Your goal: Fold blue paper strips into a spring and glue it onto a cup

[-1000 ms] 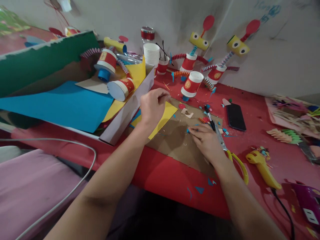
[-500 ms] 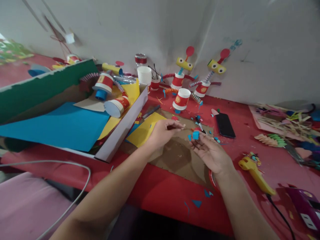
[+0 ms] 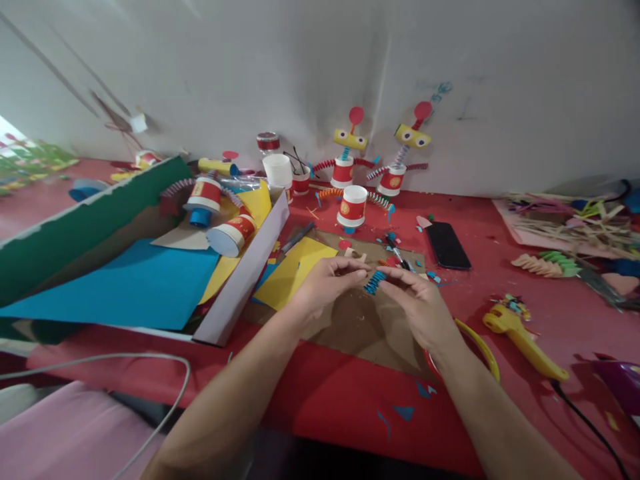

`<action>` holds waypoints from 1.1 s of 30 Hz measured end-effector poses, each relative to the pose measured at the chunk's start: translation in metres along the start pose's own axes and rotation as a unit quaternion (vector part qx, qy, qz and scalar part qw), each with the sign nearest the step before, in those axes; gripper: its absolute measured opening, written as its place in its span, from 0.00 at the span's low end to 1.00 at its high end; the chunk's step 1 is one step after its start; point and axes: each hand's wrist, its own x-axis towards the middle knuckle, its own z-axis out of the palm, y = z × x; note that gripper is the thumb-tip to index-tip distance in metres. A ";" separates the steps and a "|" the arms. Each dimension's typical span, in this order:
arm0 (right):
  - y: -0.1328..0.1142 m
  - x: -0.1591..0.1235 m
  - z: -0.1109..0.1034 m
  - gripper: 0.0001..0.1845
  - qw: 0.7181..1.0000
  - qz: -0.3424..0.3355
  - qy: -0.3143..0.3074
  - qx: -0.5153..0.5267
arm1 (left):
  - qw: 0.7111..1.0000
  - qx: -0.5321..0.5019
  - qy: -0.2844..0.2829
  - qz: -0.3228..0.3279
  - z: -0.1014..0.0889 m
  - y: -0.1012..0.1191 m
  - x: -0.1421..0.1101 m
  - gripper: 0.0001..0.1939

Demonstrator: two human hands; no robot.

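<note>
Both hands meet over a brown cardboard sheet (image 3: pixel 360 327) on the red table (image 3: pixel 320 380). My left hand (image 3: pixel 325 287) and my right hand (image 3: pixel 417 303) each pinch one end of a small blue accordion-folded paper strip (image 3: pixel 373 282), stretched between the fingertips. A yellow paper sheet (image 3: pixel 290 267) lies just left of my left hand. A pen (image 3: pixel 400 257) and small paper scraps lie just beyond the fingers.
A shallow cardboard box (image 3: pixel 240 287) with blue and yellow paper and cup figures sits at left. Paper-cup robots (image 3: pixel 353 203) stand by the wall. A black phone (image 3: pixel 447 245), yellow glue gun (image 3: pixel 525 337), yellow-handled scissors (image 3: pixel 480 347) and craft scraps lie at right.
My right hand picked up the blue folded piece from the cardboard and raised it. My left hand left the yellow paper and came over to pinch its other end.
</note>
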 end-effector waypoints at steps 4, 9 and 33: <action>0.002 0.003 -0.002 0.17 1.000 0.020 0.012 0.015 | 0.999 0.040 0.026 0.001 -0.001 -0.001 0.002 0.07; 0.002 0.004 -0.003 0.17 1.000 0.007 0.023 0.000 | 0.997 0.052 0.050 0.013 -0.005 -0.008 0.006 0.07; -0.003 0.006 -0.013 0.16 0.983 -0.089 -0.155 -0.028 | 0.981 -0.186 -0.047 -0.033 0.008 -0.003 -0.002 0.17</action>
